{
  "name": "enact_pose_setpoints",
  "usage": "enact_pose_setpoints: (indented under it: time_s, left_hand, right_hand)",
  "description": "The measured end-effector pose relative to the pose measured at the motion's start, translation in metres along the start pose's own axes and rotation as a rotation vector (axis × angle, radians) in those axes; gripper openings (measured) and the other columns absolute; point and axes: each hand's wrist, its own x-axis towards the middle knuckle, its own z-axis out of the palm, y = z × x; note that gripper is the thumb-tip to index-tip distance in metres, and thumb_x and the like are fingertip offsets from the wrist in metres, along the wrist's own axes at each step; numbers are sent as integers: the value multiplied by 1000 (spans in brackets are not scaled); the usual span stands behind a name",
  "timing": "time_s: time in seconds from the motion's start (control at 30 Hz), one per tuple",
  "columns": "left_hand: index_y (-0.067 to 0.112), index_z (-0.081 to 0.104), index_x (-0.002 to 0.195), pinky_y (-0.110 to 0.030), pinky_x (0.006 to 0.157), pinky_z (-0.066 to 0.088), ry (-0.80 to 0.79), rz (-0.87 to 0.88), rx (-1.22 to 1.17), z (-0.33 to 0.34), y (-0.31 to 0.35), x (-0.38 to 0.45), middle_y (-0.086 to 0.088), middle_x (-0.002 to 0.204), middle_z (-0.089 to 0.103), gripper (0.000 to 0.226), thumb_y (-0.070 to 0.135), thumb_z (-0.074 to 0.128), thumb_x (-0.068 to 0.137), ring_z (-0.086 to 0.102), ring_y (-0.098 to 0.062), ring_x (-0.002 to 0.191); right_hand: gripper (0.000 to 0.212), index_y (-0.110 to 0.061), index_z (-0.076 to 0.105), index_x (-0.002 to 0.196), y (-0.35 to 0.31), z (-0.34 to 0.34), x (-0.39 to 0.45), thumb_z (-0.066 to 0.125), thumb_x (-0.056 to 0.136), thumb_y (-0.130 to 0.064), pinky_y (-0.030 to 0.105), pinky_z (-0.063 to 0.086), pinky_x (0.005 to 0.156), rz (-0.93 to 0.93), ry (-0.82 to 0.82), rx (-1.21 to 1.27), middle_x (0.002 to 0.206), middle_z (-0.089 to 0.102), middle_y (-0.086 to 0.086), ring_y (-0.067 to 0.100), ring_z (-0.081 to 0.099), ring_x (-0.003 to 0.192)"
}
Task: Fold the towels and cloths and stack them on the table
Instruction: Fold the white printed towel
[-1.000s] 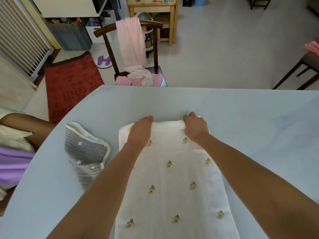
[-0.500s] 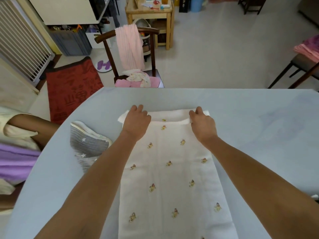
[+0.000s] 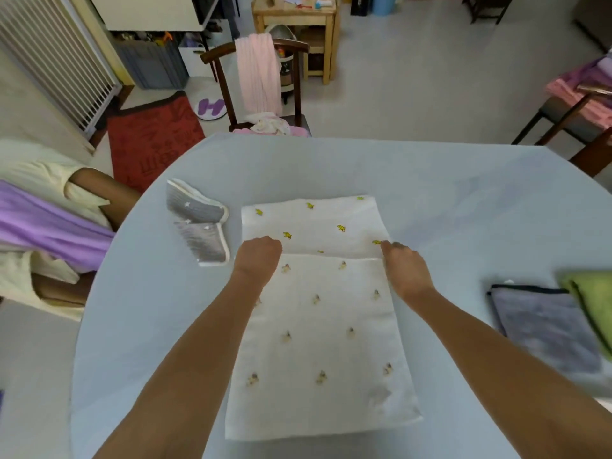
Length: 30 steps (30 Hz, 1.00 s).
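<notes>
Now both hands (image 3: pixel 259 260) (image 3: pixel 404 269) grip white cloth (image 3: pixel 318 326) fold.

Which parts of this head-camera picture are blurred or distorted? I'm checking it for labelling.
Head view: wide-angle bending curves the table edge; motion blur softens the forearms, the white towel and its near prints; the far flap's yellow prints are sharper; lighting soft and even, no glare.

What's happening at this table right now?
A person is folding a white printed towel on the pale table. The left hand and right hand each hold an end of a fold line across its far part. A folded grey cloth lies to the left, a grey towel to the right.
</notes>
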Motion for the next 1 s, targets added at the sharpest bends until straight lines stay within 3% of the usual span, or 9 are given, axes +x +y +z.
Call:
enact_pose_setpoints:
  time_s: [0.07, 0.13, 0.3, 0.37, 0.43, 0.57, 0.77, 0.9, 1.0]
  left_hand:
    - [5, 64, 101, -32, 73, 50, 79, -32, -77, 15, 10, -38, -12, 100, 65, 22, -3, 55, 83, 67, -29, 92]
    - [5, 69, 77, -25, 53, 51, 183, -32, -123, 21, 19, -70, -11, 73, 67, 19, -3, 76, 62, 68, -27, 64]
    - [12, 58, 44, -15, 31, 31, 257, 36, -146, 28, 34, -124, -3, 41, 50, 42, 3, 90, 17, 51, -16, 34]
    - [14, 58, 43, -15, 31, 31, 213, 46, -146, 40, 39, -152, -1, 42, 51, 44, 7, 90, 14, 52, -15, 35]
    - [13, 64, 55, -18, 38, 39, 161, 27, -159, 57, 46, -184, -3, 54, 60, 37, 10, 91, 30, 60, -15, 48]
    - [14, 55, 40, -15, 30, 30, 222, 66, -204, 90, 54, -230, -1, 38, 47, 47, 2, 89, 11, 50, -15, 33]
    - [9, 62, 53, -19, 32, 36, 220, 3, -187, 107, 74, -268, -6, 50, 55, 43, 0, 91, 21, 58, -19, 44]
    - [6, 67, 70, -25, 39, 45, 141, -62, -235, 118, 85, -277, -9, 66, 62, 40, 2, 91, 37, 64, -22, 60]
    - [5, 53, 126, -35, 90, 48, -4, -85, -247, 142, 92, -284, -13, 127, 54, 34, 5, 54, 91, 53, -26, 119]
  right_hand:
    - [42, -11, 47, 129, -1, 6, -39, 41, 90, 3, 30, 36, 65, 6, -23, -1, 105, 58, 10, 32, 63, 88]
    - [34, -8, 50, 119, -3, 9, -69, 42, 88, 3, 32, 38, 65, 16, -55, 1, 105, 55, 11, 33, 63, 84]
    - [26, -4, 54, 106, 0, -2, -124, 42, 85, 7, 32, 33, 62, 119, -20, 31, 106, 54, 13, 36, 60, 82]
    - [24, -3, 55, 101, -5, 1, -157, 42, 84, 8, 32, 32, 61, 134, -7, 36, 104, 54, 14, 37, 60, 80]
    - [20, -2, 55, 96, -16, 7, -192, 42, 84, 7, 32, 31, 60, 137, 10, 74, 102, 54, 15, 38, 59, 77]
    - [19, -1, 56, 96, -22, 20, -242, 43, 85, 7, 32, 32, 59, 142, 9, 114, 100, 54, 15, 37, 59, 74]
    - [21, -5, 51, 93, -19, 33, -285, 42, 82, 10, 32, 32, 58, 116, -86, 121, 103, 51, 12, 28, 43, 66]
    - [27, -4, 53, 102, -11, 42, -290, 41, 82, 11, 31, 33, 61, 79, -150, 101, 112, 50, 11, 32, 54, 76]
    - [34, -6, 53, 116, -3, 54, -296, 40, 87, 7, 32, 41, 70, 39, -236, 92, 123, 48, 8, 32, 59, 96]
